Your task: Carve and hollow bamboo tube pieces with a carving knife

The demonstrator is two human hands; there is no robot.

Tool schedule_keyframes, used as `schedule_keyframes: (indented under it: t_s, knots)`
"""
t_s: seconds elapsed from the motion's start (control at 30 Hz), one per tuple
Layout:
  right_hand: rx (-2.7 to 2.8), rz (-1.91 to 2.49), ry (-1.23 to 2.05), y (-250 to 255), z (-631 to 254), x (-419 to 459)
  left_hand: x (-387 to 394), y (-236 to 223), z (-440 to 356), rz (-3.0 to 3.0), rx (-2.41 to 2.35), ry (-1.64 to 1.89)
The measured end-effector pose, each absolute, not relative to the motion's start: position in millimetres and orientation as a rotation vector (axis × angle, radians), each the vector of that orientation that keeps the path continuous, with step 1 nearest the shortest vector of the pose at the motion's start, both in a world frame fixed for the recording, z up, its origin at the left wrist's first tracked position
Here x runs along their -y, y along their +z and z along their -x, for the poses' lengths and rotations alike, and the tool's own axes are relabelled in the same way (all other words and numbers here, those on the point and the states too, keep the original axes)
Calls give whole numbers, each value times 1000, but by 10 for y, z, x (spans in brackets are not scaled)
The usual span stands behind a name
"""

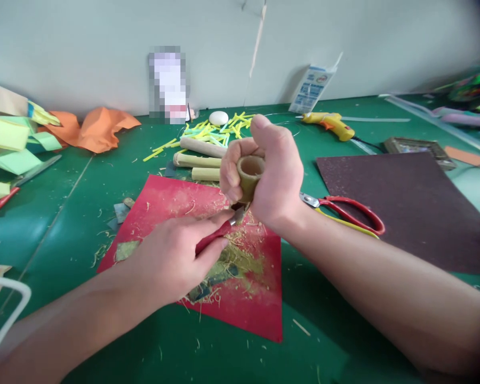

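My right hand (278, 176) is wrapped round a short hollow bamboo tube (248, 186), its open end tilted up toward me. Below it, my left hand (180, 250) grips a carving knife (214, 238) by its red handle. The short metal blade meets or comes very near the tube's lower end; the exact contact is hard to see. Both hands are over a red sheet (260, 314) strewn with fine shavings and dust. Dark scraps that look like sandpaper (224, 273) lie on it. Just behind my hands rest several bamboo pieces (200, 161).
Red-handled scissors (352, 213) lie right of my wrist, beside a dark brown sheet (408, 208). Farther back are a yellow glue gun (332, 125), a leaning carton (314, 88) and cut yellow straws (240, 125). Orange paper (100, 130) and sticky notes (10, 133) are at left.
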State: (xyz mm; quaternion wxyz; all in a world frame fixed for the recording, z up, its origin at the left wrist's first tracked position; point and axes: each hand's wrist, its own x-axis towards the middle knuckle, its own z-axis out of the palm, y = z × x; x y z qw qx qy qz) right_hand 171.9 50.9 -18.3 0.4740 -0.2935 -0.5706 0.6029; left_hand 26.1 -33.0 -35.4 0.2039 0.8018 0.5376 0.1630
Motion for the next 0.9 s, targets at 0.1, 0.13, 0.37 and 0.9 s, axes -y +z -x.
schedule_keyframes:
  t_s: [0.1,0.13,0.37,0.9]
  knots:
    - [1412,607,1598,-150,-1758,-540,322,-307,-249,-2340,-1497,409]
    - [1431,578,1638,-137,-1777,-554,322,-274,-241,-2382,-1508,386]
    - [1515,634,1621,-110,-1899,-673,375,-128,-206,-2553,-1695,234]
    - [1139,511,1605,-251,-1832,-829,351,-225,-197,-2814,-1852,621]
